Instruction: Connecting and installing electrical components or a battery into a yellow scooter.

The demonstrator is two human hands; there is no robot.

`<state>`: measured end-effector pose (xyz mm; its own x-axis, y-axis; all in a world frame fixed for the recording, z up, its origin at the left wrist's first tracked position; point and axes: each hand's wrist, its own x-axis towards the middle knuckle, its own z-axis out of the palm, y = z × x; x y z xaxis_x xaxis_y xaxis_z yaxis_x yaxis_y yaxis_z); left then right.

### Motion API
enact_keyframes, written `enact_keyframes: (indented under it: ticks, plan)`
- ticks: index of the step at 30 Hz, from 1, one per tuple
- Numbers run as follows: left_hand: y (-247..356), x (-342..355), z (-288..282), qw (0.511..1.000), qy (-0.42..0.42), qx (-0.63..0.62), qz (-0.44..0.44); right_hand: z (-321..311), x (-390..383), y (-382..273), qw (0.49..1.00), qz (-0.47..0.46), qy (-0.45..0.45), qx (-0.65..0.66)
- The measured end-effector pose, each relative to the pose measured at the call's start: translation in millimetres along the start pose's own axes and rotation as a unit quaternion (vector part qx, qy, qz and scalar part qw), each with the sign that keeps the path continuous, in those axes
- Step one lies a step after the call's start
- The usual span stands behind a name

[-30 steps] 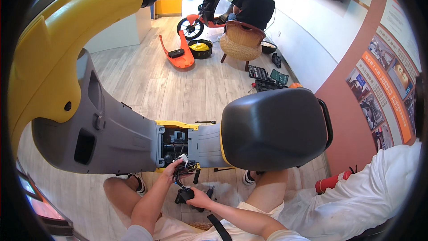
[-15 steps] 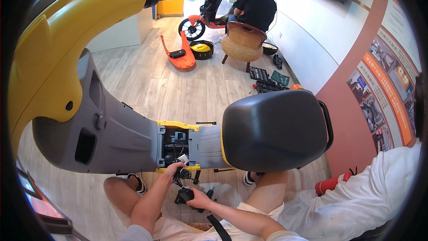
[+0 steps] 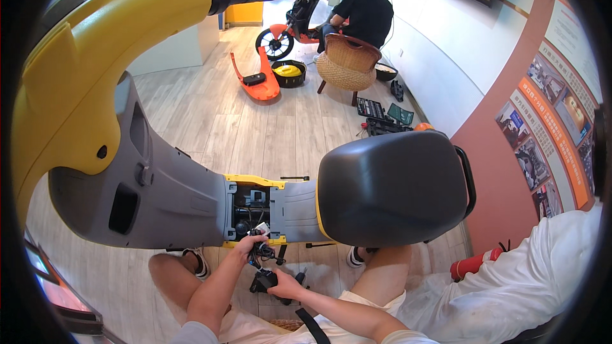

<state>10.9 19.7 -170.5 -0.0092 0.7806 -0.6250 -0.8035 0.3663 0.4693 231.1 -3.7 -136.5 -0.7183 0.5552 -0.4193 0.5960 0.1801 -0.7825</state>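
In front of me stands a yellow and grey electric scooter (image 3: pixel 182 197) with a black seat (image 3: pixel 394 186). Its floorboard compartment (image 3: pixel 252 199) is uncovered, showing wires and dark parts inside. My left hand (image 3: pixel 250 246) is closed around a bundle of black wires (image 3: pixel 262 253) at the compartment's near edge; a white connector (image 3: pixel 262 228) sticks up beside the fingers. Lower and to the right, my right hand (image 3: pixel 286 285) grips a black box-shaped part (image 3: pixel 262 281), just below the wire bundle. Whether the wires join that part is hard to make out.
Past the scooter, a person (image 3: pixel 366 9) sits on a wicker chair (image 3: pixel 347 64) by an orange scooter (image 3: pixel 278 41). An orange panel (image 3: pixel 260 88), a black tub (image 3: pixel 288 81) and an open tool case (image 3: pixel 371 109) lie on the floor. A red fire extinguisher (image 3: pixel 470 266) is at right.
My left hand has shifted slightly, and the wire bundle hangs a little lower and looser below it. My right hand keeps its grip on the black part.
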Motion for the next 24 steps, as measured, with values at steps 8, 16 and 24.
enact_keyframes:
  ticks: [8,16,24]
  plan:
    - [9,-31,36,0.987,0.001,0.157,0.029,2,0,6,1.0,-0.005,0.015,0.003]
    - [-5,-15,12,0.984,0.1,0.139,0.047,-1,-11,-4,0.998,0.042,-0.036,0.006]
    - [14,-9,33,0.965,0.194,0.145,0.1,-29,-1,-17,0.999,-0.018,0.028,0.03]
